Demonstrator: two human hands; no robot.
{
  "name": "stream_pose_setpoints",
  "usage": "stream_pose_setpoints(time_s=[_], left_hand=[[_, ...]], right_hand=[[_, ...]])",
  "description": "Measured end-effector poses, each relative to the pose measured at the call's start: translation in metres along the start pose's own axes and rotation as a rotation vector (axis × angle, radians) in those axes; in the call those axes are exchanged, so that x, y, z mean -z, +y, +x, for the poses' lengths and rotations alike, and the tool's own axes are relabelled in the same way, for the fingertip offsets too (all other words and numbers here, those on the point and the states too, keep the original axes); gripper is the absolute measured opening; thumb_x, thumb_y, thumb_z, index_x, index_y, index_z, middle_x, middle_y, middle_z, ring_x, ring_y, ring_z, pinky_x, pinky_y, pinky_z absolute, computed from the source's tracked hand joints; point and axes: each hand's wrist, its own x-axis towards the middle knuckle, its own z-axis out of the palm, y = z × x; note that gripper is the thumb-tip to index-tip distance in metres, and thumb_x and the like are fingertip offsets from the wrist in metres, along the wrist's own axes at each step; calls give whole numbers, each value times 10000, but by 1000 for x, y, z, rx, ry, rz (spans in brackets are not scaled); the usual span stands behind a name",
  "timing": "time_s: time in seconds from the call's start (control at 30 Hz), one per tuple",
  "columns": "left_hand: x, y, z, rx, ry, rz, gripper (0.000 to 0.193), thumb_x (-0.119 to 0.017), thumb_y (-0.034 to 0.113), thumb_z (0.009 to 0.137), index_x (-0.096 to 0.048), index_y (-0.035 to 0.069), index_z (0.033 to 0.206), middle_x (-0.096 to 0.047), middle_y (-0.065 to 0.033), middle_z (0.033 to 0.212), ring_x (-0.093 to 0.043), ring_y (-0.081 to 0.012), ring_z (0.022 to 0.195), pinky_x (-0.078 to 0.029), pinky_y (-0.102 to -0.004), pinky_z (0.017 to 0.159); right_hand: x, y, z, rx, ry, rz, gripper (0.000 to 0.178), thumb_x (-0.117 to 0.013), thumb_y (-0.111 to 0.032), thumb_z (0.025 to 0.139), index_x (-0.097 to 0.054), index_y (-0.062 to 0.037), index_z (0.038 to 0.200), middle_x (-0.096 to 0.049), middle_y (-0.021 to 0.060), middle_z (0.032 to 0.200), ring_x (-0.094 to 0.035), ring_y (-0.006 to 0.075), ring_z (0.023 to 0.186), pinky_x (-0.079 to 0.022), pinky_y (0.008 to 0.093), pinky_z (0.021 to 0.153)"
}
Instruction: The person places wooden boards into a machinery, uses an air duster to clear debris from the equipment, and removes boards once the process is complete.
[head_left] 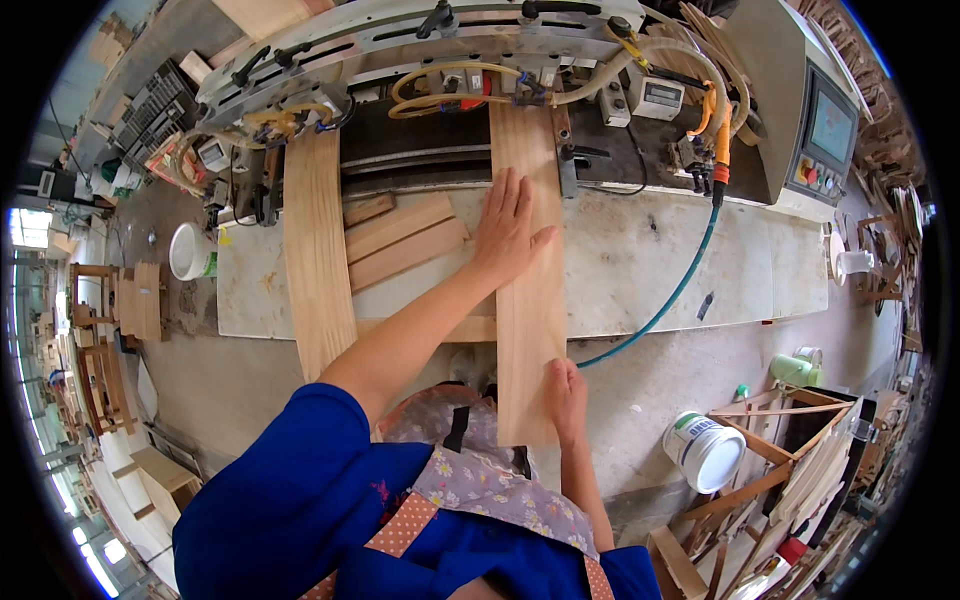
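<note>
A long pale wooden board (528,320) runs from under the machine (400,55) toward my body. My left hand (503,232) lies flat on its upper face, fingers stretched toward the machine. Lower down, my right hand (567,395) grips the board's right edge near its close end, the fingers curled and partly hidden. To the left, a second wooden board (316,240) reaches out from the machine, with neither hand touching it. Between the two boards lie several short wooden strips (408,240) on the white worktop (640,260).
An orange air gun (720,150) hangs at the right, its teal hose (690,285) curving across the worktop. A control panel (825,135) stands at far right. White buckets (705,450) (188,250) sit at both sides. A wooden rack (770,450) with offcuts is at lower right.
</note>
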Motion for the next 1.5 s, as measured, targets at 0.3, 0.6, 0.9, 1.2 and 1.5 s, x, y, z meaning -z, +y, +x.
stream_pose_setpoints(time_s=[0.3,0.6,0.9,1.2,1.5], left_hand=[[-10,-18,29,-30,49,-27,752,-548,408,886,-257,-65,1392,-233,-277,1468,-174,-402,1396,-168,-527,1119],[-9,-21,38,-6,6,-14,781,-525,475,878,-309,-87,1376,-266,-261,1463,-170,-366,1407,-152,-510,1132],[-9,-19,38,-15,19,-17,795,-532,477,876,-296,-94,1377,-244,-261,1471,-164,-374,1404,-139,-506,1135],[-11,-23,35,-6,81,-62,790,-574,464,851,-311,-66,1376,-272,-267,1454,-189,-380,1391,-174,-521,1120],[74,-70,-90,241,-42,46,528,-759,225,663,-533,72,1114,-538,-110,1129,-493,-303,1085,-419,-438,895]], right_hand=[[-4,-6,31,-55,53,38,418,-520,-317,951,-456,3,690,-399,5,610,-364,82,632,-349,290,543],[-5,-27,34,-61,66,-19,405,-525,-321,938,-485,11,709,-408,37,607,-388,106,633,-377,297,568],[-4,-12,37,-55,65,-23,402,-528,-336,938,-518,17,748,-431,6,625,-394,98,635,-371,284,565],[1,-24,38,-84,1,-4,392,-536,-346,940,-500,-18,729,-395,-34,655,-358,70,640,-329,272,545],[27,-21,34,-105,85,243,248,-553,-279,947,-590,-34,930,-585,-12,773,-499,47,653,-392,205,570]])
